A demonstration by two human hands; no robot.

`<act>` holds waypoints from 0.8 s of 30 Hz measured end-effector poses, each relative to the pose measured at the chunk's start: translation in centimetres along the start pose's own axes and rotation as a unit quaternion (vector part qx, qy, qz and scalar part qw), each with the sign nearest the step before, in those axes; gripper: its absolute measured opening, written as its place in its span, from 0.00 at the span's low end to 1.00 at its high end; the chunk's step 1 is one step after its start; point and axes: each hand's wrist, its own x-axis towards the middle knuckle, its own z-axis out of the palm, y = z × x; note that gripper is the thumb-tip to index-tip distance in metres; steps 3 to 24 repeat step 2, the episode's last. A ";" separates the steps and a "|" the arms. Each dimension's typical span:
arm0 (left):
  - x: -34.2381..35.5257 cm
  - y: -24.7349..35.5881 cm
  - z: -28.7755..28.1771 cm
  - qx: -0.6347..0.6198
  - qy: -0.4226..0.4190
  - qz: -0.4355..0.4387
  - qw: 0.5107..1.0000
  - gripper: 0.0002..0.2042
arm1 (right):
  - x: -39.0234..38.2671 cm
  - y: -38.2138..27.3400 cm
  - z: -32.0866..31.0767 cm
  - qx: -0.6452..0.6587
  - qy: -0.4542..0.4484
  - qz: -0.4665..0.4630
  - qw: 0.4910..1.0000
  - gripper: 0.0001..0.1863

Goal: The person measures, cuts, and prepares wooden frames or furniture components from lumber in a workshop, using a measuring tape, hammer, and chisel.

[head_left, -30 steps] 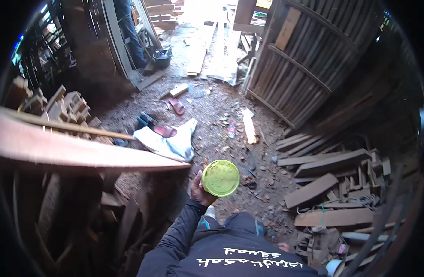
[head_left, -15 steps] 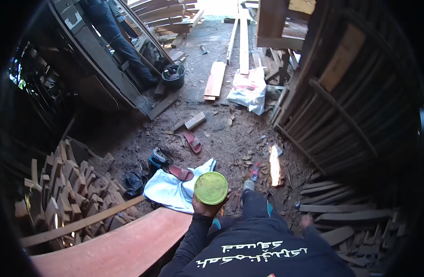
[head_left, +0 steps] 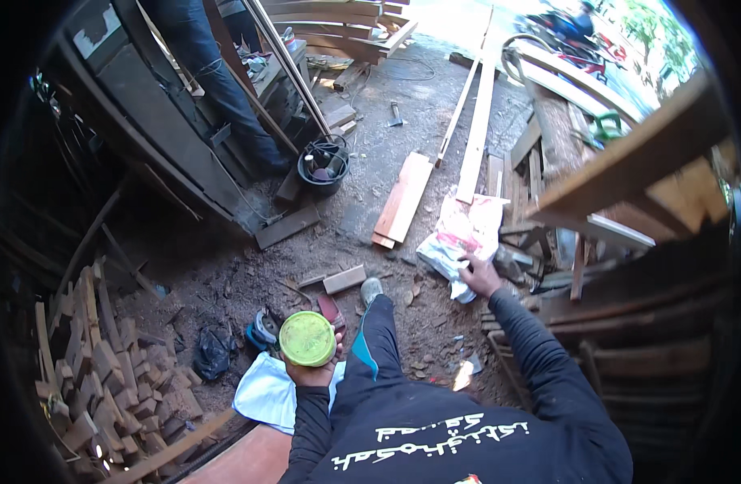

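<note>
My left hand [head_left: 310, 373] is wrapped round a round tub with a yellow-green lid [head_left: 307, 339], held upright in front of my body; the lid hides much of the hand. My right arm stretches forward and to the right. At its end, my right hand [head_left: 480, 277] appears in front of the white and red plastic sack [head_left: 459, 234] on the ground. Its fingers look loosely apart with nothing visible in them; whether they touch the sack I cannot tell.
Planks [head_left: 404, 198] lie on the ground ahead, with a hammer [head_left: 396, 114] beyond. A black bucket [head_left: 324, 165] stands by the doorway at left, near a trousered leg [head_left: 237, 105]. Wood offcuts [head_left: 116, 367] are piled at left. A wooden frame [head_left: 629, 153] juts in at right.
I have stepped forward, one foot now ahead. The sack, planks and bucket appear nearer. My right arm has swung from my side out toward the sack; the left still holds the tub.
</note>
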 end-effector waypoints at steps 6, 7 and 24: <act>5.9 0.2 4.0 -0.007 0.008 0.010 1.000 0.41 | 6.5 1.7 -0.2 -0.128 0.010 -0.073 0.989 0.23; 5.9 0.2 4.0 -0.007 0.008 0.010 1.000 0.41 | 6.5 1.7 -0.2 -0.128 0.010 -0.073 0.989 0.23; 5.9 0.2 4.0 -0.007 0.008 0.010 1.000 0.41 | 6.5 1.7 -0.2 -0.128 0.010 -0.073 0.989 0.23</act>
